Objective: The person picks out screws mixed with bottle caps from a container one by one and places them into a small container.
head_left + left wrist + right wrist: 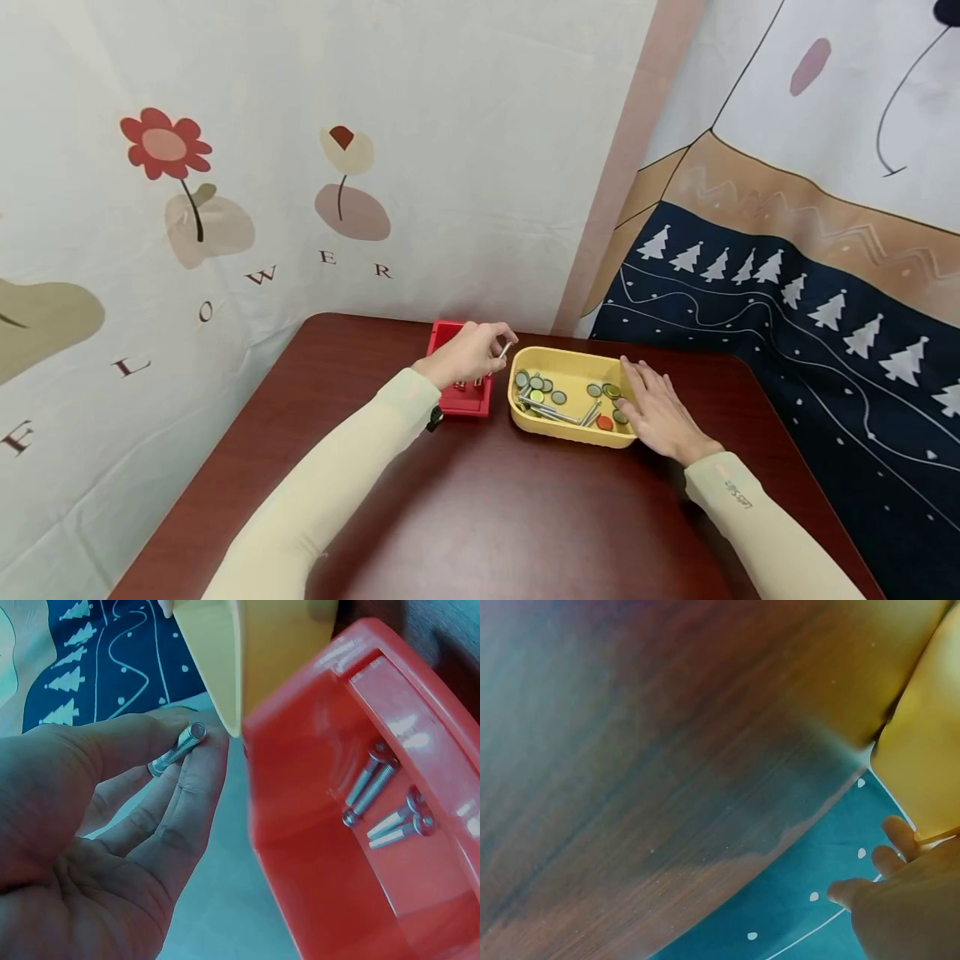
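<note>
Left hand (467, 353) pinching a silver bolt (177, 751), red bin (465, 408) with other bolts (371, 789) just below that hand, yellow bin (570, 430) between both hands, right hand (663, 414) touching its rim, fingers mostly straight

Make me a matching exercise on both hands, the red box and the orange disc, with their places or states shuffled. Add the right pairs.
Things:
1. Left hand
2. Right hand
3. Red box
4. Orange disc

Places or states:
A. lies inside the yellow tub
B. has several loose bolts inside
C. pinches a single bolt
D. at one end of the yellow tub

Right pairs: 1-C, 2-D, 3-B, 4-A
</note>
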Available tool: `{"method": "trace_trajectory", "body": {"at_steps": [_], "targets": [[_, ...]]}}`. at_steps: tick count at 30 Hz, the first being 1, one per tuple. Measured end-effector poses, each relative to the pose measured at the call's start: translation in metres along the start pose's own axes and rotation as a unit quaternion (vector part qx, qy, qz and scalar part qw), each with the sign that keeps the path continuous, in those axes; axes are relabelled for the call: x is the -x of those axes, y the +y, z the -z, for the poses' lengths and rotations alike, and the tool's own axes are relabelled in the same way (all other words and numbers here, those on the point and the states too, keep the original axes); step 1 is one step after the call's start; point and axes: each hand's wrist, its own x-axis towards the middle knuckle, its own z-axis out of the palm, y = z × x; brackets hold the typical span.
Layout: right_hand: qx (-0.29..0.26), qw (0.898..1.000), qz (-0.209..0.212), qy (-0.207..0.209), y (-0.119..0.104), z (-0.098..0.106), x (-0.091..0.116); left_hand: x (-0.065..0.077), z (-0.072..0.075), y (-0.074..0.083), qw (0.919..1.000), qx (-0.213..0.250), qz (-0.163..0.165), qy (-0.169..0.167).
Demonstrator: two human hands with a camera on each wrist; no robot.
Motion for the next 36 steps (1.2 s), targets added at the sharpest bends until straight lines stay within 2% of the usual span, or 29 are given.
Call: {"method": "trace_trajectory", "body": {"at_steps": [3, 8, 16, 26, 36], "targets": [[0.001, 1.0, 0.002, 0.003, 0.0, 0.0, 0.0, 0.003, 0.004, -0.006, 0.9999, 0.009, 0.006, 0.01], [0.0, 1.0, 0.001, 0.004, 0.0, -0.001, -0.001, 0.005, 0.011, -0.016, 0.9991, -0.002, 0.011, 0.04], [-0.004, 1.0, 0.0, 0.007, 0.001, 0.0, 0.0, 0.007, 0.016, -0.028, 0.9966, -0.021, 0.053, 0.059], [-0.006, 1.0, 0.0, 0.004, 0.002, -0.001, 0.002, 0.005, 0.015, -0.037, 0.9926, -0.031, 0.106, 0.051], [-0.006, 1.0, 0.0, 0.0, 0.002, -0.001, 0.0, -0.001, 0.014, -0.039, 0.9892, -0.03, 0.142, 0.019]]}}
